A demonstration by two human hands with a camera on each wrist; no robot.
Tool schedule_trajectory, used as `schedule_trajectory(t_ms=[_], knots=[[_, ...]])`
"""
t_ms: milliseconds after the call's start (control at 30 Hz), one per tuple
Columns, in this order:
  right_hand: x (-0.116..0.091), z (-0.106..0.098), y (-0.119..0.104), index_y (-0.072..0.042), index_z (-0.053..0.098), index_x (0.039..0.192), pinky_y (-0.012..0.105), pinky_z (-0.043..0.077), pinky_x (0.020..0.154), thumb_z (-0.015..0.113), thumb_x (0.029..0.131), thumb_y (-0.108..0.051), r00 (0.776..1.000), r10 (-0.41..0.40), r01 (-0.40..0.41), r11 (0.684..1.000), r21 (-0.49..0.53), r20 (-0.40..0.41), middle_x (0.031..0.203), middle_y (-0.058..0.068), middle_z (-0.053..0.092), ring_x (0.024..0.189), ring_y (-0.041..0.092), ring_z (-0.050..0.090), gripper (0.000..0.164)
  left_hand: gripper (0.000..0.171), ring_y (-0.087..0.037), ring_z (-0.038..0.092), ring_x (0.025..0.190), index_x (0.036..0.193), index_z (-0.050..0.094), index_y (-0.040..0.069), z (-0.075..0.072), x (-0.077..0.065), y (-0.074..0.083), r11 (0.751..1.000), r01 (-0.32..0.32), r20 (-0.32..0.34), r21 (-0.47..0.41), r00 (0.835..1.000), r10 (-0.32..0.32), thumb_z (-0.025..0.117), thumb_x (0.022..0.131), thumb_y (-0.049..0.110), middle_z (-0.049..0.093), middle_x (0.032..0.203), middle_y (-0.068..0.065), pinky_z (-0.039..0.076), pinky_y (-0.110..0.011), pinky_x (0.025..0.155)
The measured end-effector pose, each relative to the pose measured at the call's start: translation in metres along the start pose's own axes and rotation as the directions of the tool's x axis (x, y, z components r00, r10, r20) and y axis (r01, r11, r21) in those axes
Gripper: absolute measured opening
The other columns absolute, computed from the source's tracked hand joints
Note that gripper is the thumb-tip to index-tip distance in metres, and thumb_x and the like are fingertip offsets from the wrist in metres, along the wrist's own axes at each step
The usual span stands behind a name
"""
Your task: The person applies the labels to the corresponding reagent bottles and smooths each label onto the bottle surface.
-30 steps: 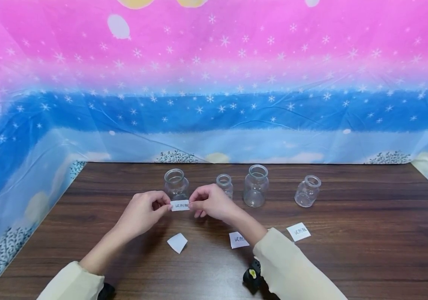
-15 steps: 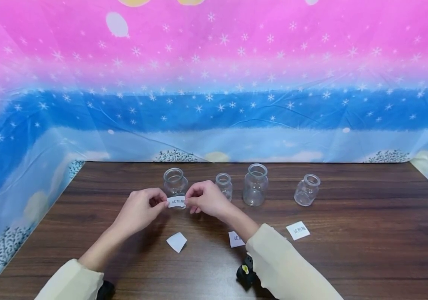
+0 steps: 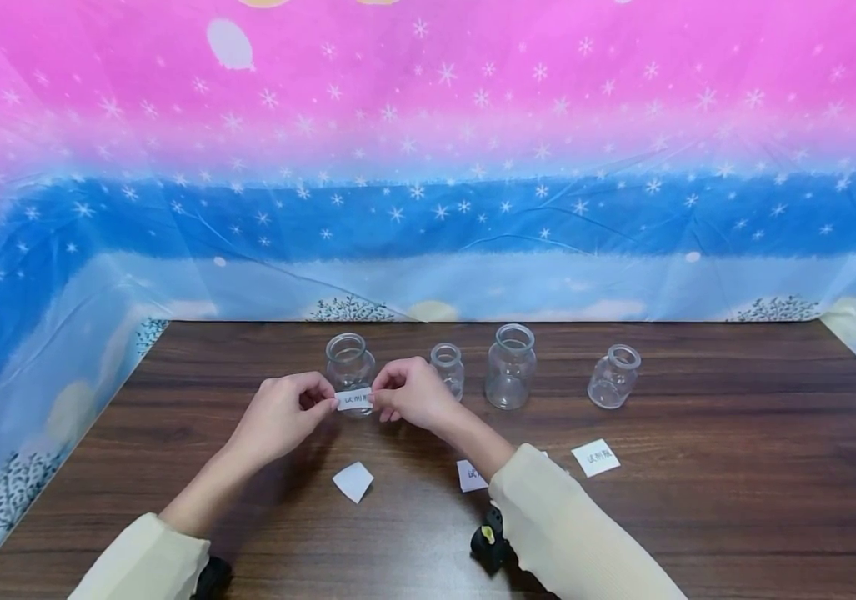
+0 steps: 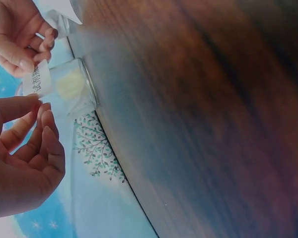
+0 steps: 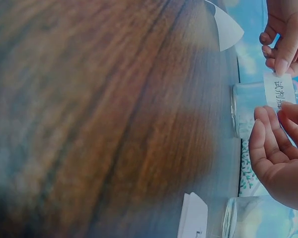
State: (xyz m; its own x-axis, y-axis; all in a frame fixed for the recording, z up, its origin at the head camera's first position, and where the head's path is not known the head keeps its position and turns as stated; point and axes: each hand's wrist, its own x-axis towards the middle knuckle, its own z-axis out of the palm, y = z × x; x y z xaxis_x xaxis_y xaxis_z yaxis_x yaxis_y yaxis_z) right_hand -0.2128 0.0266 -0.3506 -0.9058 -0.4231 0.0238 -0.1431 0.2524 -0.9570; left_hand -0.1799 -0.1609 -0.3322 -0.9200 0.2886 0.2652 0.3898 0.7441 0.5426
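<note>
A white label (image 3: 354, 399) with handwritten characters is stretched between both hands, in front of a wide-necked glass jar (image 3: 349, 357) standing upright. My left hand (image 3: 276, 419) pinches the label's left end between thumb and forefinger; my right hand (image 3: 416, 396) pinches the right end. In the left wrist view, the label (image 4: 37, 81) lies over the jar (image 4: 72, 84), close to the glass. Whether it touches the glass I cannot tell. The right wrist view shows the label (image 5: 279, 90) held flat, its lower end partly covered by the right thumb.
Further right stand a small glass jar (image 3: 448, 360), partly behind the right hand, a tall jar (image 3: 512, 375) and another small jar (image 3: 614, 379). Nearer lie a blank white paper piece (image 3: 353, 482), a written label (image 3: 471, 476) partly under the right forearm, and another label (image 3: 596, 457).
Both hands have moved slightly up and left with the label, bringing it over the lower front of the left jar. In the last half second they have hardly moved.
</note>
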Motion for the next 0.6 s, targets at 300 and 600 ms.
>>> schedule_trajectory(t_ms=[300,600], knots=[[-0.0006,-0.0007,-0.0018,0.004,0.059,0.080,0.033,0.049,0.051,0.064,0.081,0.002,0.998,0.013,-0.015,0.999,-0.029,-0.060,0.067,0.012,0.062,0.051,0.019,0.058,0.006,0.005,-0.012,0.048,0.059,0.077,0.064,0.007,-0.0003,0.0000,-0.0001,1.000,0.011,0.001,-0.008,1.000,-0.011,0.067,0.081,0.005,0.057,0.065,0.004,0.039,-0.027,0.056],[0.0008,0.0003,0.0003,0.003,0.055,0.088,0.034,0.049,0.051,0.067,0.080,0.000,0.995,0.028,-0.033,0.998,-0.047,-0.094,0.066,0.005,0.059,0.050,0.014,0.056,0.015,0.005,-0.013,0.047,0.058,0.079,0.065,0.006,-0.0016,-0.0007,0.0001,0.999,0.041,0.003,0.002,0.999,-0.041,0.068,0.082,0.009,0.057,0.066,0.003,0.038,-0.027,0.053]])
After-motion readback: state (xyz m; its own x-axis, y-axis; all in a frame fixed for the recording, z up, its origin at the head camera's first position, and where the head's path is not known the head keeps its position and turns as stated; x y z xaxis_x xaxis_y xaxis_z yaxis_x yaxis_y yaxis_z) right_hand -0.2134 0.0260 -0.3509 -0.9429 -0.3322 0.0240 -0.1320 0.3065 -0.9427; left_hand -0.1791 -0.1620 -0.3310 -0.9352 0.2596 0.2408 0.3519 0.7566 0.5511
